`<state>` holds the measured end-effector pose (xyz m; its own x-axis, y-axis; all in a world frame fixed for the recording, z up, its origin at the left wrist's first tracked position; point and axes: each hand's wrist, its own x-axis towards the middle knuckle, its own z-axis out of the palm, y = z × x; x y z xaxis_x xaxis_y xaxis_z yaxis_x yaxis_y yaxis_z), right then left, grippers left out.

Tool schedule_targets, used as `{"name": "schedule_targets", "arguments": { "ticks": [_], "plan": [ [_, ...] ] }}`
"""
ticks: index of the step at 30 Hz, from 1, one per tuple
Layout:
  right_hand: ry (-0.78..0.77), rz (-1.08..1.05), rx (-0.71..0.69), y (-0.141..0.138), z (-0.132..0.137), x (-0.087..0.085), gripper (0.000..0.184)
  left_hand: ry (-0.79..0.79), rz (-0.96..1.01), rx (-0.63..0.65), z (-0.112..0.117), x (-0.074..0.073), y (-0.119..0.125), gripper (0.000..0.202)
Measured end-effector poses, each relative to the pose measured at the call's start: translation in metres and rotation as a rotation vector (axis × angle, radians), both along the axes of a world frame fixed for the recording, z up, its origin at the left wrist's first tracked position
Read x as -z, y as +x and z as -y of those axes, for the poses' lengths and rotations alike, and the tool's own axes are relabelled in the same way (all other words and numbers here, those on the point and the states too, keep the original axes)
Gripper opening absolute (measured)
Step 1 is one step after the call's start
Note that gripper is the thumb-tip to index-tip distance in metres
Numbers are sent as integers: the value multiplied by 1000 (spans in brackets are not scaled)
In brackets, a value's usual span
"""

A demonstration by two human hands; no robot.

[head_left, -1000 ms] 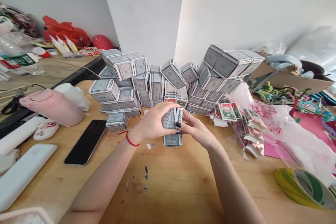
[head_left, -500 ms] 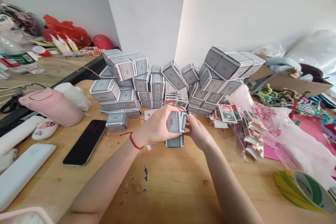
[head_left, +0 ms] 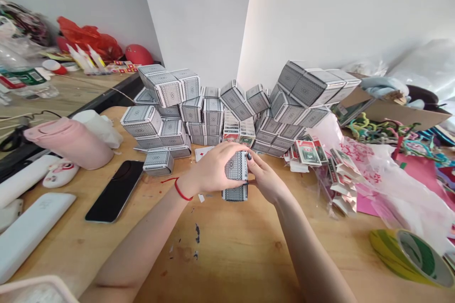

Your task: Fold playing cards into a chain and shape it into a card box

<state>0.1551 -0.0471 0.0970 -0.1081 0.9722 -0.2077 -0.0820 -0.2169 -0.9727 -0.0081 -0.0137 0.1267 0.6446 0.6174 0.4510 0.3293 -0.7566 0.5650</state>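
A box made of playing cards (head_left: 235,165), grey patterned backs outward, is gripped between my two hands above the wooden table. My left hand (head_left: 209,168) wraps over it from the left, thumb along its near edge. From the right, my right hand (head_left: 265,177) closes on its side, with fingertips at the top edge and partly hidden behind. Behind the hands stand stacked card boxes (head_left: 213,116), forming a low wall with raised left and right ends. A single playing card (head_left: 202,153) lies flat near my left hand.
At left lie a black phone (head_left: 115,191), a white power bank (head_left: 37,232) and a pink bottle (head_left: 69,142). To the right are card packs (head_left: 308,152), opened cartons (head_left: 344,182), crumpled plastic (head_left: 369,165) and a yellow-green tape roll (head_left: 410,255).
A flap standing apart on the right side of the card box is now pressed in against it. Both hands stay almost in place, with the right fingers shifted slightly left.
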Motion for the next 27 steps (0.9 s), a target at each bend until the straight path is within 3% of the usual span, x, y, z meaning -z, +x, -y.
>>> {"name": "schedule_targets", "arguments": {
  "ticks": [7, 11, 15, 21, 27],
  "plan": [
    [57, 204, 172, 8, -5, 10, 67, -12, 8, -61, 2, 2, 6, 45],
    [33, 36, 136, 18, -7, 3, 49, -126, 221, -24, 1, 1, 1, 51],
    [-40, -149, 90, 15, -8, -1, 43, -245, 362, -9, -8, 12, -2, 53],
    [203, 86, 305, 7, -10, 6, 43, -612, 394, -240, -21, 37, 8, 39],
    [319, 207, 253, -1, -12, 13, 33, -527, 386, -364, -5, 47, 0, 38]
  ]
}}
